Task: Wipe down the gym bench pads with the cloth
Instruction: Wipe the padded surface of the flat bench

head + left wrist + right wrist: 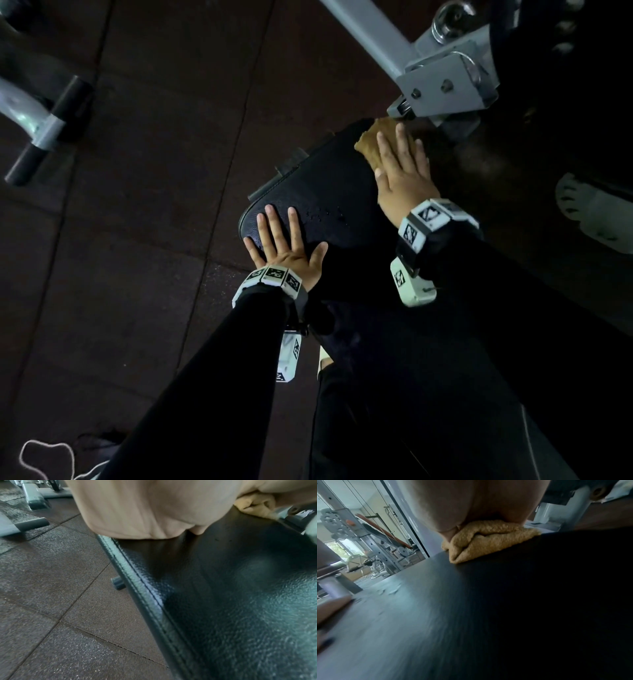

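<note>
The right hand point(404, 168), fingers straight, pressed the cloth point(371, 138) flat at the pad's point(329, 185) far corner beside the grey frame point(442, 82). The left hand point(286, 245) lay spread on the pad's near edge. A longer stroke could jam fingers against the frame, or push the cloth off the pad.
</note>
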`<state>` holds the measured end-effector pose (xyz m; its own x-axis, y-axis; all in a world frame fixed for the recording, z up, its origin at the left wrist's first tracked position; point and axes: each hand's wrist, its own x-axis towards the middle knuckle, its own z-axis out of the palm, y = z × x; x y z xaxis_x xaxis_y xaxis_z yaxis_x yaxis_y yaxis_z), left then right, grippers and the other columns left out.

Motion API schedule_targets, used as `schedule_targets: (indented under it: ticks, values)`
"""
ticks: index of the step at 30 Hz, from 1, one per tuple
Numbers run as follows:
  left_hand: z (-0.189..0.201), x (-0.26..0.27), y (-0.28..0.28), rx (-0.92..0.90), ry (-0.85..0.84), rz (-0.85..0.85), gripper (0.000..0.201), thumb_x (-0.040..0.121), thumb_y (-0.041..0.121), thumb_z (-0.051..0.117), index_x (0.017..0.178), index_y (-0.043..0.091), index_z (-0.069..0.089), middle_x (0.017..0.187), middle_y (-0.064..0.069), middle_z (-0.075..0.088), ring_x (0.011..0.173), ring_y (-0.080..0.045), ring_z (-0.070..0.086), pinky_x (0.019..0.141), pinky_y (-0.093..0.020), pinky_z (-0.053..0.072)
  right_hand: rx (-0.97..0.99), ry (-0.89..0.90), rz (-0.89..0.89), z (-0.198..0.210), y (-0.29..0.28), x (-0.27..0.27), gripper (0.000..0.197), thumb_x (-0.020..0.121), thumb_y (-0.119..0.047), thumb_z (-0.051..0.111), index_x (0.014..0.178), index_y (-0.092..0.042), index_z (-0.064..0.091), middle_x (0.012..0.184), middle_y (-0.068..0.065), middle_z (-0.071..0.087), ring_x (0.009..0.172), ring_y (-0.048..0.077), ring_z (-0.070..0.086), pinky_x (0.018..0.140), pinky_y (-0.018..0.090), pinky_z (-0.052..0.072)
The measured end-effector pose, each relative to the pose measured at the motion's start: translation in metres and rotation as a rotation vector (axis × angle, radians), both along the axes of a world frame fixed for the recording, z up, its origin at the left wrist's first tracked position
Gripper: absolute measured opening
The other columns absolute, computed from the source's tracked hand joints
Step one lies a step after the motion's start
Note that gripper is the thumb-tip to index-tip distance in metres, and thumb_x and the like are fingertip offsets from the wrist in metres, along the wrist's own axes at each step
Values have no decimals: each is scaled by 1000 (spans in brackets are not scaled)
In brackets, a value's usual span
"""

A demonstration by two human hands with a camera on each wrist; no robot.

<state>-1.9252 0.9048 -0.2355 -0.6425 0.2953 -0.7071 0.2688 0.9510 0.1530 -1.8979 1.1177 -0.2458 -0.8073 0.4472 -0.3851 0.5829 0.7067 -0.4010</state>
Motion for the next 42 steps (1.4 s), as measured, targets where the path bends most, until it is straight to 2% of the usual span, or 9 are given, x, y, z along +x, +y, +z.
schedule_targets:
  ticks: [4, 8, 11, 15, 21, 26, 34, 39, 42]
  values:
    - [-4, 1, 0, 15, 6, 3, 75, 82, 73, 5, 117, 39, -52, 131, 3, -59, 120, -12, -54, 95, -44, -38, 78, 7, 76, 8, -42, 58, 60, 98, -29, 36, 150, -27, 7, 158, 1, -8, 145, 32, -6, 118, 47, 7]
    - [-5, 2, -1, 27, 33, 3, 76, 88, 71, 13, 128, 37, -43, 144, -2, -48, 125, -13, -49, 98, -45, -35, -79, -33, 139, 12, -68, 111, 59, 98, -34, 29, 146, -34, -6, 154, -10, -19, 144, 21, -17, 118, 49, 1]
    - [1, 7, 0, 50, 118, 12, 78, 92, 66, 20, 138, 32, -33, 151, -5, -37, 136, -18, -38, 107, -49, -27, -41, -38, -72, 12, -51, 134, 61, 98, -42, 26, 148, -34, -9, 154, -13, -22, 143, 15, -15, 112, 46, -8]
    - [17, 43, 23, 137, 291, 78, 79, 91, 56, 30, 153, 17, 0, 159, -15, -8, 146, -28, -13, 112, -56, -16, 7, -227, -413, 3, -15, 156, 77, 94, -53, 31, 149, -18, -11, 156, 4, -20, 144, 21, -14, 116, 51, -7]
    - [14, 92, 80, 289, 245, -231, 79, 91, 64, 31, 153, 18, 12, 160, -10, 3, 148, -27, -2, 117, -56, -2, 46, -171, -486, -5, -14, 157, 78, 90, -53, 40, 150, -17, 3, 155, 11, 14, 143, 26, 9, 115, 49, 0]
    - [1, 55, 98, 283, 337, -255, 78, 89, 67, 32, 152, 23, 18, 159, -12, 10, 147, -33, 6, 118, -50, 5, -11, -246, -499, -4, -8, 155, 77, 92, -52, 39, 149, -21, -1, 156, 7, 9, 143, 23, 4, 116, 46, -4]
    - [-10, 5, 15, 223, 455, 131, 73, 94, 59, 35, 153, 23, 11, 159, -15, 8, 146, -33, 6, 117, -51, 4, -24, -281, -466, -5, -8, 157, 77, 92, -57, 31, 149, -22, -8, 156, 7, 4, 144, 23, 1, 116, 46, -5]
    - [-8, 73, -23, 254, 391, 305, 77, 92, 59, 26, 153, 14, 11, 158, -22, 2, 145, -40, 0, 116, -57, 8, -6, -272, -457, -7, -9, 158, 78, 91, -58, 29, 149, -22, -8, 156, 8, 4, 143, 23, 2, 115, 47, -5]
    - [-6, 117, -6, 265, 381, 167, 74, 92, 51, 33, 148, 5, 25, 154, -30, 10, 141, -50, 6, 113, -62, 12, -17, -284, -451, -6, -9, 158, 77, 92, -58, 28, 149, -21, -9, 156, 8, 3, 144, 24, 0, 115, 47, -6]
